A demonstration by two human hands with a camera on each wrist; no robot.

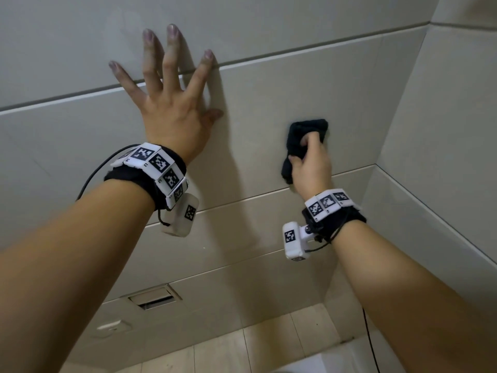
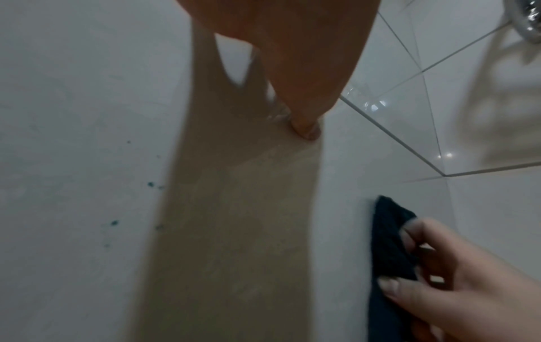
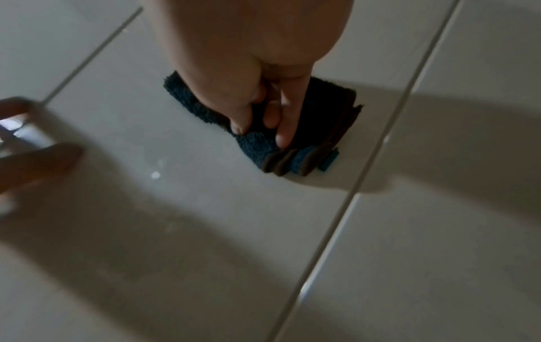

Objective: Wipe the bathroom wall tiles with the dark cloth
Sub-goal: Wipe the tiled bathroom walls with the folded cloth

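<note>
Gripping a bunched dark blue-black terry cloth (image 1: 304, 146), the right hand (image 1: 312, 168) presses it flat against a pale grey glossy wall tile (image 1: 255, 125), fingers curled into its folds. The cloth sits mid-tile, between two horizontal grout lines and near the wall corner. To its left, well apart, the left hand (image 1: 172, 103) lies open on the same wall, fingers spread and straight, fingertips crossing the upper grout line (image 1: 295, 53). Both wrists wear black bands with white marker tiles. Beige floor tiles (image 1: 255, 348) show below.
</note>
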